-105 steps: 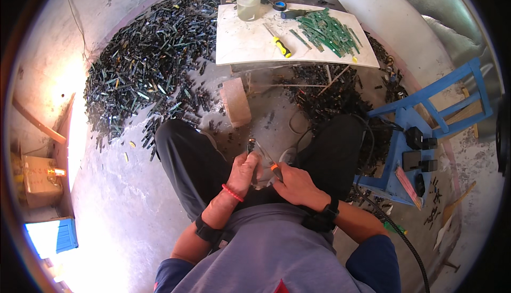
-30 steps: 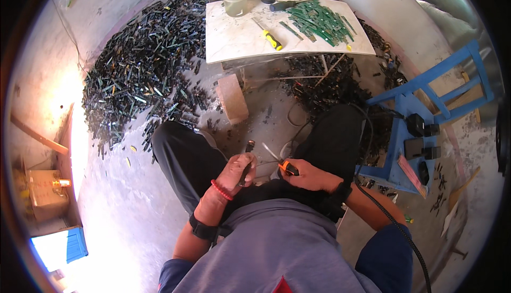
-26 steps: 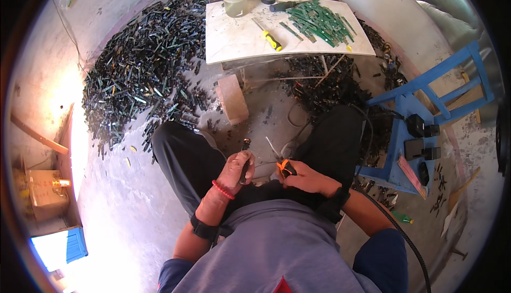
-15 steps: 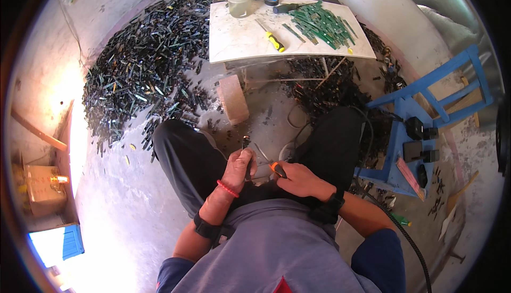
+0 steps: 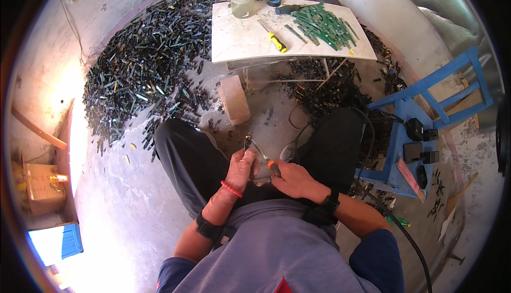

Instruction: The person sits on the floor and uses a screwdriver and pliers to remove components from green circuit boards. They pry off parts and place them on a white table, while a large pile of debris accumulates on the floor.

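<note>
One orange-handled screwdriver (image 5: 274,168) neared one strip (image 5: 248,142)

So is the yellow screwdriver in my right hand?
No, the yellow screwdriver lies on the white board, and your right hand holds an orange-handled tool.

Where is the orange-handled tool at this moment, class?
In the head view, slightly right of and below centre, the orange-handled tool is in the right hand, slanting up-left toward the dark strip in the left hand.
</note>
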A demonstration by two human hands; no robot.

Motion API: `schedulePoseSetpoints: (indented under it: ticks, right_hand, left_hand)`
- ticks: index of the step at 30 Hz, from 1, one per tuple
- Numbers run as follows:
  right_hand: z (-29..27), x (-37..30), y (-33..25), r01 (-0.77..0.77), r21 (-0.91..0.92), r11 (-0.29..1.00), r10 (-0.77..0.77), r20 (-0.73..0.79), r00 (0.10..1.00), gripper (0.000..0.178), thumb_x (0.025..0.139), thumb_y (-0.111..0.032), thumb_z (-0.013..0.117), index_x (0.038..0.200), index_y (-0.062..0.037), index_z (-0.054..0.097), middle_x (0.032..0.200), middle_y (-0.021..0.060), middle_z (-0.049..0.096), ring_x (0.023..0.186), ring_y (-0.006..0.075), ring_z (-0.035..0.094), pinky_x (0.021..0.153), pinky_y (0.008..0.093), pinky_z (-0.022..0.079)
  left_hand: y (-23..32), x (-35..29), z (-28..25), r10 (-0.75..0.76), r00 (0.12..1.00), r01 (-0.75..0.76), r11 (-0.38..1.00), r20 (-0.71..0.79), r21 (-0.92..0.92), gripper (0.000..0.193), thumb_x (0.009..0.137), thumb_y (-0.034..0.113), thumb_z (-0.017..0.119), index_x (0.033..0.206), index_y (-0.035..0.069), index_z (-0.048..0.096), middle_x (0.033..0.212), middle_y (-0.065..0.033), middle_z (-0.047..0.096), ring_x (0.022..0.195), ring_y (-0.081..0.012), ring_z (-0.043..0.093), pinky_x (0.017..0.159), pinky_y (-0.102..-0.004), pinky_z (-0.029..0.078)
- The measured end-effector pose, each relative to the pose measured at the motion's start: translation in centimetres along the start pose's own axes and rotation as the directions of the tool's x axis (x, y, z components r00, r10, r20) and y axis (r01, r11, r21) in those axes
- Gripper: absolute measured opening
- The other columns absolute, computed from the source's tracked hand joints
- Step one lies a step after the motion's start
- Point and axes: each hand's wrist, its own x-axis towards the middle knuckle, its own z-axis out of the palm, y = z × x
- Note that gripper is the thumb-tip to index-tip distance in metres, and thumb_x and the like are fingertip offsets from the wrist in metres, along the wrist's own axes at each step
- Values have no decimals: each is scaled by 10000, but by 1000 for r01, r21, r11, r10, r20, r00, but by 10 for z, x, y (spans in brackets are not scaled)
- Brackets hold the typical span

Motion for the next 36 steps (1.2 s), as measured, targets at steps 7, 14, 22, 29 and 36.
schedulePoseSetpoints:
  ticks: [7, 14, 22, 29, 36]
  right_hand:
    - [0, 0, -5, -7, -34, 999, 6, -17, 1000, 334, 795, -214, 535, 1026, 25, 503, 816, 237, 620, 809, 419, 601, 713, 486, 461]
    - [-6, -2, -16, -32, -129, 991, 30, -18, 999, 350, 782, -205, 538, 1027, 43, 500, 826, 246, 619, 811, 422, 600, 706, 491, 464]
    - [-14, -3, -13, 23, -195, 981, -19, 22, 1000, 323, 778, -172, 543, 994, 59, 472, 840, 252, 605, 829, 418, 595, 721, 480, 465]
    - [-18, -3, -6, 39, -40, 998, -35, 87, 996, 335, 785, -157, 532, 1007, 73, 432, 846, 270, 584, 851, 426, 582, 748, 479, 455]
    - [-1, 7, 32, 160, -324, 932, -222, -165, 961, 345, 731, -110, 607, 1021, 10, 463, 905, 209, 573, 865, 392, 575, 722, 452, 474]
  left_hand:
    - [3, 1, 3, -40, 998, 41, 999, -50, 8, 334, 930, 369, 460, 794, 72, 524, 543, -20, 499, 442, -89, 416, 416, -232, 306]
    - [7, 0, 9, 1, 995, 12, 992, -102, 126, 322, 931, 279, 471, 705, 51, 499, 543, -24, 494, 459, -93, 439, 431, -268, 346]
    - [6, -1, 11, 35, 993, -8, 975, -116, 221, 292, 922, 238, 483, 720, 28, 499, 544, -29, 502, 467, -97, 460, 437, -279, 371]
    - [14, -6, 13, 46, 993, -18, 970, -111, 241, 278, 908, 228, 462, 720, 28, 505, 539, -33, 507, 463, -97, 457, 435, -271, 369]
    - [10, -12, 2, -89, 992, 91, 996, 89, -16, 310, 943, 299, 429, 759, 58, 495, 529, -25, 472, 415, -98, 383, 398, -245, 299]
